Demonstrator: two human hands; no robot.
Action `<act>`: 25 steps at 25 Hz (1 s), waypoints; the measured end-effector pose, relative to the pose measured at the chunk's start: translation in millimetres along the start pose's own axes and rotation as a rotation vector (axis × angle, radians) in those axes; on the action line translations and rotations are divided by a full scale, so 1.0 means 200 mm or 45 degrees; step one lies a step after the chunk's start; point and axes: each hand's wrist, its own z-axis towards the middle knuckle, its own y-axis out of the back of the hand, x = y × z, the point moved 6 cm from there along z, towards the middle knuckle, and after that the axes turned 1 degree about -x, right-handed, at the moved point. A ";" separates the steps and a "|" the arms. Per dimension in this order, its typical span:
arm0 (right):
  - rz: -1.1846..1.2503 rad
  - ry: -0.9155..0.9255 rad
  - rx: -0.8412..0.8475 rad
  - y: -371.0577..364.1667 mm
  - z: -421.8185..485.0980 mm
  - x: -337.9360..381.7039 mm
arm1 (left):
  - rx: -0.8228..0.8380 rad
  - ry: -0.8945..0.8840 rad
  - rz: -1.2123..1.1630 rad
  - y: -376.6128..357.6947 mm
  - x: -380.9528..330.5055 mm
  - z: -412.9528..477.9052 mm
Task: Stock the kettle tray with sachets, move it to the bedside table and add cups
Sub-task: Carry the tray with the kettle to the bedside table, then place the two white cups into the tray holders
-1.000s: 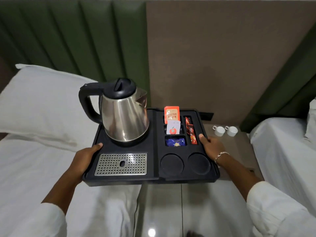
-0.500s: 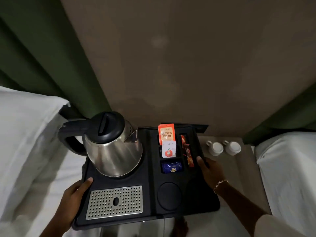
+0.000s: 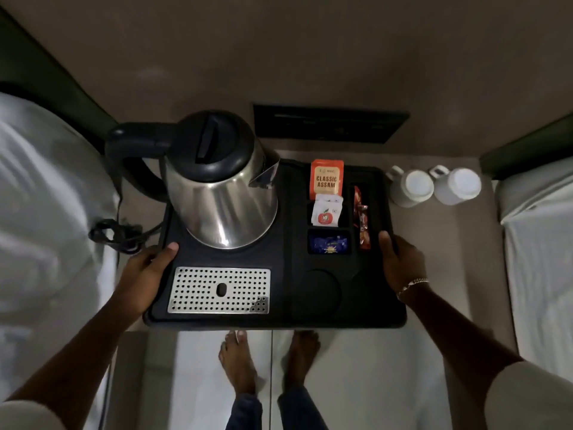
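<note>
Two hands grip the black tray's side edges: left hand (image 3: 145,274), right hand (image 3: 400,265), fingers curled around the rims. Tray (image 3: 285,318) fills most of the bedside table (image 3: 483,243); two cups (image 3: 434,186) stand just beside its right rim, beds flanking.

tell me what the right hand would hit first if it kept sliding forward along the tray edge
Probably nothing on the tray: the right hand points along its right rim toward the wall. The nearer white cup sits just right of that line; depth is unclear.
</note>
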 end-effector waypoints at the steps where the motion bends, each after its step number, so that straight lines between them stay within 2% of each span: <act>1: -0.027 0.004 -0.001 0.00 0.01 -0.02 | 0.006 -0.022 0.060 -0.03 0.01 0.01; 7: -0.167 -0.091 -0.102 0.03 0.10 -0.04 | -0.002 -0.292 0.669 -0.14 -0.06 0.01; 12: -0.410 -0.140 -0.062 0.02 0.16 -0.03 | -0.185 -0.582 0.956 -0.15 -0.16 0.02; 15: -0.477 -0.228 -0.011 0.03 0.17 -0.02 | -0.298 -0.607 1.038 -0.16 -0.21 0.01; 19: -0.459 -0.292 0.051 0.08 0.15 0.00 | -0.398 -0.529 1.083 -0.13 -0.28 -0.04; 21: -0.505 -0.233 0.038 0.15 0.17 0.04 | -0.481 -0.613 1.093 -0.12 -0.37 -0.12; 25: -0.708 0.095 -0.124 0.32 0.29 0.16 | -0.483 -0.920 1.059 -0.25 -0.47 -0.31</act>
